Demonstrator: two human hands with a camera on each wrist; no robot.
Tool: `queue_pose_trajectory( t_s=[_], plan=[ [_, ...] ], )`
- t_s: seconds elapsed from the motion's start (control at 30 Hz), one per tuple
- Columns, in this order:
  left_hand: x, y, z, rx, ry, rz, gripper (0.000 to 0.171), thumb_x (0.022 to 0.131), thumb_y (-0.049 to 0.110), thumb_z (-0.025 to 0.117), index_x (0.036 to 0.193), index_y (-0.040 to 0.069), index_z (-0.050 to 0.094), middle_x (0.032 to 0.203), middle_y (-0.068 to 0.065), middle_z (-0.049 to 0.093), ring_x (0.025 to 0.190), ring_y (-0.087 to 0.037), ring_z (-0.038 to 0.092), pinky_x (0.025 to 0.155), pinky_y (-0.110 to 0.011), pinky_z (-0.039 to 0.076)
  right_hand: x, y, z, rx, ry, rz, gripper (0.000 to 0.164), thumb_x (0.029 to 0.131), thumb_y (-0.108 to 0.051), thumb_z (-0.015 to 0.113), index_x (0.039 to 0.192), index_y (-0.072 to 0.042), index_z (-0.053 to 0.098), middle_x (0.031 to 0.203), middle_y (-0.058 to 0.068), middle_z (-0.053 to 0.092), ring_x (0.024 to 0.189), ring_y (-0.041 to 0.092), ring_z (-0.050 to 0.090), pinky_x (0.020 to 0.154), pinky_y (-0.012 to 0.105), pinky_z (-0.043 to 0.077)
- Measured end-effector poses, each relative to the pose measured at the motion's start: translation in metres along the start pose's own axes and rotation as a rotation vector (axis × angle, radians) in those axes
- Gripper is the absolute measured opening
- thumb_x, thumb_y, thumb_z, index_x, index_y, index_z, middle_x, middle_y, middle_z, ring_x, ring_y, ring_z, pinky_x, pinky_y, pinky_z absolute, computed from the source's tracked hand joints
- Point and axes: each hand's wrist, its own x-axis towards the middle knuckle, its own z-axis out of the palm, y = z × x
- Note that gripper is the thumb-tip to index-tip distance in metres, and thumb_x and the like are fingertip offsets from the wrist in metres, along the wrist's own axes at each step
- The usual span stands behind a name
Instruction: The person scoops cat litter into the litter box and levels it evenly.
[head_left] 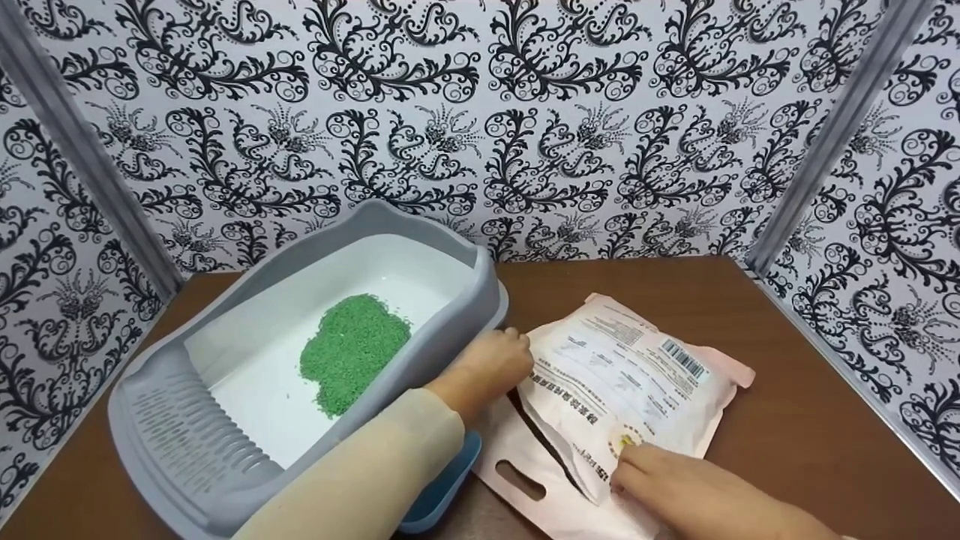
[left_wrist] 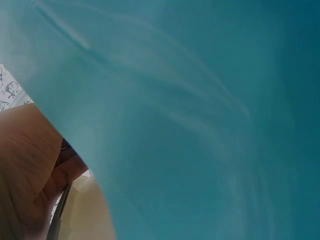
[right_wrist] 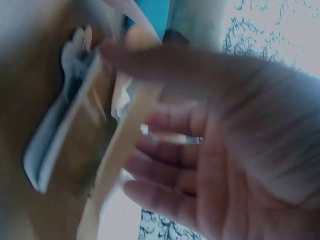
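A pale pink and white bag of litter lies on the table with printed text and a barcode facing up. Its slit opening gapes a little near the end with the handle hole. My left hand grips the bag's left edge beside the slit, with curled fingers. On the near right side, my right hand pinches the bag by the slit's other end. To the left stands a grey and white litter box holding a heap of green litter pellets. The right wrist view is blurred.
A blue plastic tray sits under my left forearm, between litter box and bag. Its blue surface fills most of the left wrist view. Patterned walls enclose the brown table at the back and sides.
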Motion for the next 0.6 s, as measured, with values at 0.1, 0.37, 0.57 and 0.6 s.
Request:
queue_pose_trajectory(
  t_s=[0.1, 0.37, 0.57, 0.6],
  plan=[
    [0.0, 0.0, 0.0, 0.002, -0.014, -0.003, 0.022, 0.091, 0.011, 0.057, 0.102, 0.02, 0.073, 0.097, 0.001, 0.066, 0.086, -0.017, 0.06, 0.074, -0.029, 0.052, 0.003, -0.002, 0.004, -0.046, 0.012, 0.042, 0.038, 0.059, -0.025, 0.079, 0.088, -0.025, 0.054, 0.086, -0.016, 0.045, 0.074, 0.001, 0.042, 0.066, 0.017, 0.037],
    [0.0, 0.003, -0.003, 0.002, -0.032, -0.012, 0.019, 0.091, 0.019, 0.057, 0.099, 0.023, 0.073, 0.098, 0.004, 0.066, 0.089, -0.015, 0.06, 0.076, -0.027, 0.051, 0.005, 0.0, 0.004, -0.006, -0.138, 0.192, 0.028, 0.068, -0.02, 0.072, 0.075, -0.028, 0.047, 0.078, -0.018, 0.041, 0.064, 0.001, 0.036, 0.049, 0.018, 0.031],
    [-0.002, 0.006, -0.002, -0.024, -0.019, -0.034, 0.018, 0.09, 0.021, 0.057, 0.096, 0.023, 0.074, 0.095, 0.004, 0.067, 0.088, -0.015, 0.06, 0.075, -0.028, 0.051, 0.004, 0.01, 0.007, -0.019, -0.13, 0.224, 0.029, 0.069, -0.016, 0.07, 0.071, -0.03, 0.044, 0.077, -0.019, 0.039, 0.061, 0.001, 0.037, 0.049, 0.017, 0.03],
    [-0.002, 0.006, -0.002, -0.025, -0.017, -0.037, 0.019, 0.09, 0.02, 0.057, 0.096, 0.023, 0.074, 0.095, 0.004, 0.067, 0.088, -0.015, 0.06, 0.074, -0.028, 0.051, 0.004, 0.013, 0.007, -0.015, -0.129, 0.227, 0.029, 0.069, -0.017, 0.07, 0.071, -0.03, 0.044, 0.076, -0.019, 0.04, 0.062, 0.002, 0.038, 0.049, 0.018, 0.031]
  ],
)
